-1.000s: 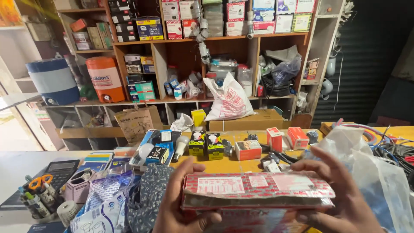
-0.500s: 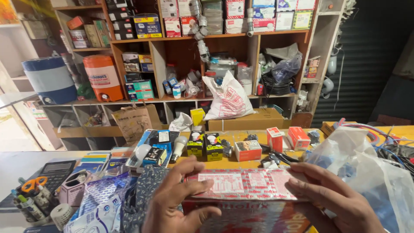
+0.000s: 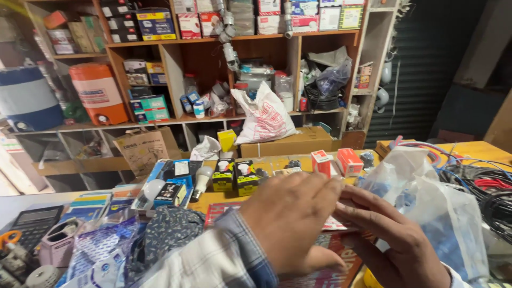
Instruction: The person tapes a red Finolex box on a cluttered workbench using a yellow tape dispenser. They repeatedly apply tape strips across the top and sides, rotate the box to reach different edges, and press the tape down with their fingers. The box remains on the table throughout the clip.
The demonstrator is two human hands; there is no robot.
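since a second ago, flat red-and-white printed cardboard box (image 3: 330,269) lowered onto cluttered yellow bench (image 3: 480,152), now mostly hidden under left hand (image 3: 290,221) pressed on top, fingers spread flat, right hand (image 3: 392,240) alongside, fingers straight, gripping nothing visible; clear plastic bag (image 3: 426,208) just right.

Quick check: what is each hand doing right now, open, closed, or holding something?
Left hand: fingers curled, laid flat over the red and white box; a firm grasp cannot be told.
Right hand: fingers extended, resting on the same box's edge.
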